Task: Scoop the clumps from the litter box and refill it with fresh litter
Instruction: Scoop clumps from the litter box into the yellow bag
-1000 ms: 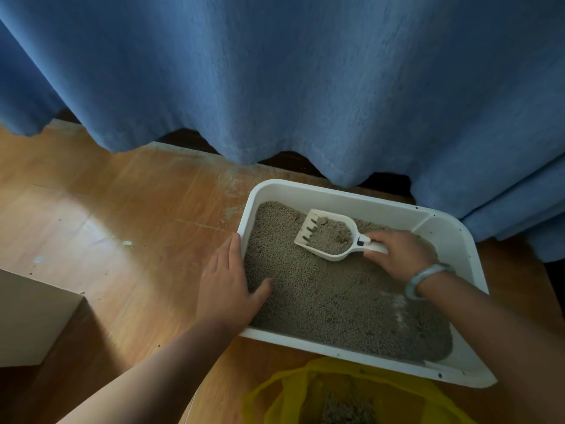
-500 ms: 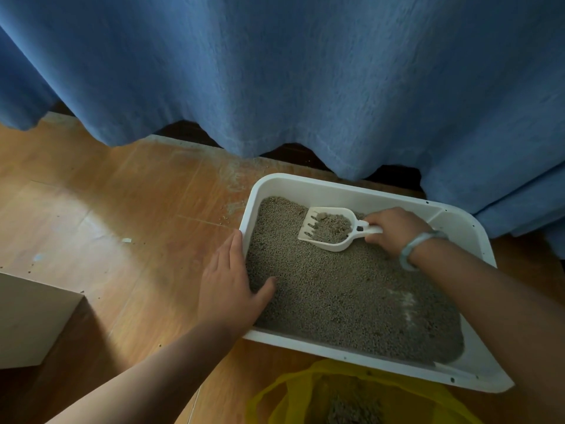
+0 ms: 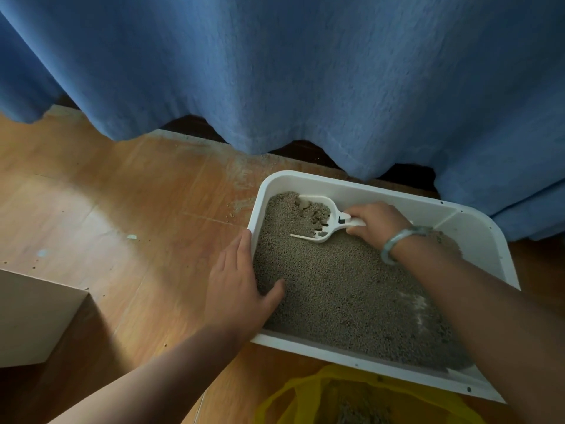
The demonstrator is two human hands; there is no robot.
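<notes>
Scoop at the litter box's far left corner, both your hands on the job.

Your right hand (image 3: 377, 226), a bracelet (image 3: 397, 243) on its wrist, has its fingers curled round the handle of the white scoop (image 3: 318, 221), whose bowl holds litter (image 3: 345, 289) near the far left corner of the litter box (image 3: 345, 186). Your left hand (image 3: 237, 289) lies flat over the box's left rim, fingers straight outside, thumb on the litter. A yellow bag (image 3: 305, 393) sits at the near edge; a blue curtain (image 3: 305, 71) hangs over the wooden floor (image 3: 122, 209) beyond.

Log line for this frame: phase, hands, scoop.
phase: scooping | right hand: grips scoop handle | scoop: in litter, far-left corner | left hand: rests on litter box rim | yellow bag: near side
</notes>
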